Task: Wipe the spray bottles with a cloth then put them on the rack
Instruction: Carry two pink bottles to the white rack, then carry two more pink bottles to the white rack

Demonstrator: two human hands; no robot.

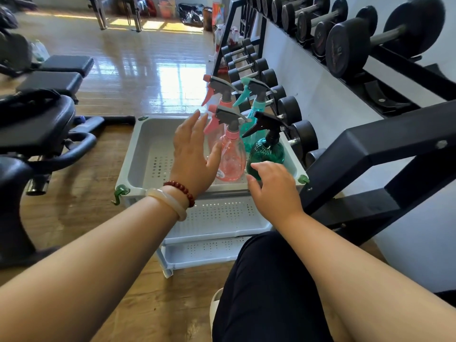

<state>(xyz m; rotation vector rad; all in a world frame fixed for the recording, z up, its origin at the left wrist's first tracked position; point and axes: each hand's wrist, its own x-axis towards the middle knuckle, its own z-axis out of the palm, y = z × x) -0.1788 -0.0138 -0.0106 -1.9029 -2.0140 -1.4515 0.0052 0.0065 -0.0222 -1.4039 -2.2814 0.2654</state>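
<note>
Four plastic spray bottles (230,156), pink, teal and dark green, upright in top tray of white perforated rack (148,144) | left hand (195,156) spread, released | right hand (274,191) loose, released, beside dark green bottle (267,151)

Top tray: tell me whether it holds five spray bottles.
No, the top tray holds four: front pink bottle, rear pink bottle, teal bottle, dark green bottle.

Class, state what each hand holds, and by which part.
Nothing is held: left hand open beside the pink bottle, right hand loose at the base of the green bottle.
</note>
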